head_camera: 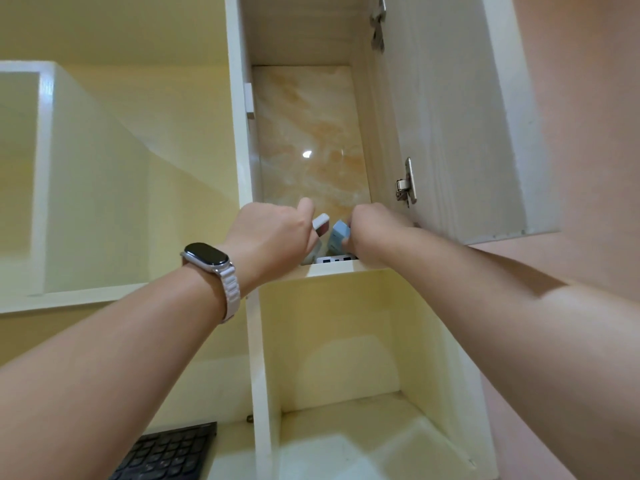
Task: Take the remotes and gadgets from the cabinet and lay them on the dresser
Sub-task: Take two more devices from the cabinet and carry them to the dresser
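Both my hands reach up into the open upper cabinet (pixel 242 140) above me. My left hand (pixel 277 237) is closed around a white and dark-red gadget (pixel 320 225) whose top end sticks out past my thumb. My right hand (pixel 374 233) grips a light blue gadget (pixel 338 237) just to the right of it. Under both, at the shelf's front edge, lies a white device with dark ports (pixel 334 259). The rest of the shelf's contents are hidden behind the shelf lip and my hands.
The cabinet door (pixel 457 133) stands open to the right, with metal hinges (pixel 407 183). An open cream compartment (pixel 346 358) lies below the shelf. A black keyboard (pixel 166 455) rests at the bottom left. A white shelf box (pixel 86 185) hangs at left.
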Action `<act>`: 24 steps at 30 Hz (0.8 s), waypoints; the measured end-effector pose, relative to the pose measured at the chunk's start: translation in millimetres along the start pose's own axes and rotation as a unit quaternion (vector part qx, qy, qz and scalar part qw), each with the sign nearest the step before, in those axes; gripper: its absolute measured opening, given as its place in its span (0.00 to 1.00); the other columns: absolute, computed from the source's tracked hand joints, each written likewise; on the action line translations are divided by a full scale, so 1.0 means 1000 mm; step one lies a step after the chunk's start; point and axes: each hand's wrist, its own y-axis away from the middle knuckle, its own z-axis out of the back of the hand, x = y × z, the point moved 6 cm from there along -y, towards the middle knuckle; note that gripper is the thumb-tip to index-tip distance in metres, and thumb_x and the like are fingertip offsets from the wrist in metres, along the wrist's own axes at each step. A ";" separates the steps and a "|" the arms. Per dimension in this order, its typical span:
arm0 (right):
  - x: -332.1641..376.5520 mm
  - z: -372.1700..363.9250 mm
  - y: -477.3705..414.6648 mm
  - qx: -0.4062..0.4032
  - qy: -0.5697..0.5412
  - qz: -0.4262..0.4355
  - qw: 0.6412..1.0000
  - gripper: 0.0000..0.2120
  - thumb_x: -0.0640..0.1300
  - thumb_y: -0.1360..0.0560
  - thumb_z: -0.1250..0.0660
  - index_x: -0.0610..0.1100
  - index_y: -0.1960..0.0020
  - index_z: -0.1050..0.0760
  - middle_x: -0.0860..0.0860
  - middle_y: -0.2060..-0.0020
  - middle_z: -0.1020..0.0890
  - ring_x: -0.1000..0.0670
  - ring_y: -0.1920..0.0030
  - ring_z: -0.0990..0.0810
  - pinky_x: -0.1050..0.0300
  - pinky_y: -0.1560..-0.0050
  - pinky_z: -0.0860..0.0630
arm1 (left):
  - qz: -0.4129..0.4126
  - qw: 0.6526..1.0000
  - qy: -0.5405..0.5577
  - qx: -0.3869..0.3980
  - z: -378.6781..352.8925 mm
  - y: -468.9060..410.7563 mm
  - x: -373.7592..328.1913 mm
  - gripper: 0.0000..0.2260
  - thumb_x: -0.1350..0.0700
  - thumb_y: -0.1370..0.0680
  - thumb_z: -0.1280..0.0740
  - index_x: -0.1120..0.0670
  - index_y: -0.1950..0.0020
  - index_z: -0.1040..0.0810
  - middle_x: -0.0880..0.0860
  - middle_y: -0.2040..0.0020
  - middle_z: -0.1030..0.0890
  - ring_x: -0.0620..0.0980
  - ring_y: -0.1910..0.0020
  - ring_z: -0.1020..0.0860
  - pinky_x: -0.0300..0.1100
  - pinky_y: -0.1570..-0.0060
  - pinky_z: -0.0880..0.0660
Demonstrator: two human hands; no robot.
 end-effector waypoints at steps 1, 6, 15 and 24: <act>0.000 0.001 0.002 -0.004 -0.008 0.004 1.000 0.06 0.47 0.22 0.35 0.45 0.54 0.25 0.49 0.64 0.24 0.48 0.69 0.27 0.59 0.72 0.37 | 0.013 1.000 0.003 0.009 -0.001 0.000 -0.001 0.11 0.51 0.19 0.51 0.55 0.57 0.39 0.49 0.75 0.36 0.51 0.79 0.40 0.40 0.75 0.46; -0.003 0.007 0.006 -0.034 -0.048 -0.011 0.998 0.09 0.45 0.22 0.38 0.44 0.60 0.31 0.48 0.65 0.27 0.49 0.69 0.31 0.57 0.73 0.40 | 0.083 0.994 0.059 0.036 0.002 0.001 -0.005 0.11 0.48 0.17 0.51 0.54 0.54 0.41 0.49 0.72 0.35 0.50 0.76 0.37 0.42 0.75 0.44; 0.001 0.014 0.007 -0.111 -0.069 0.013 0.991 0.00 0.41 0.23 0.40 0.44 0.52 0.32 0.47 0.60 0.26 0.43 0.59 0.27 0.56 0.73 0.42 | 0.177 0.971 0.160 0.002 0.005 0.025 0.009 0.09 0.51 0.18 0.48 0.55 0.54 0.40 0.51 0.70 0.31 0.56 0.72 0.31 0.43 0.75 0.41; -0.012 0.020 0.020 -0.173 -0.176 -0.033 0.969 0.10 0.42 0.25 0.36 0.42 0.49 0.37 0.42 0.51 0.21 0.42 0.58 0.28 0.52 0.61 0.32 | 0.275 0.912 0.302 -0.023 0.010 0.026 0.019 0.10 0.51 0.18 0.44 0.58 0.52 0.34 0.51 0.68 0.30 0.58 0.65 0.29 0.49 0.68 0.34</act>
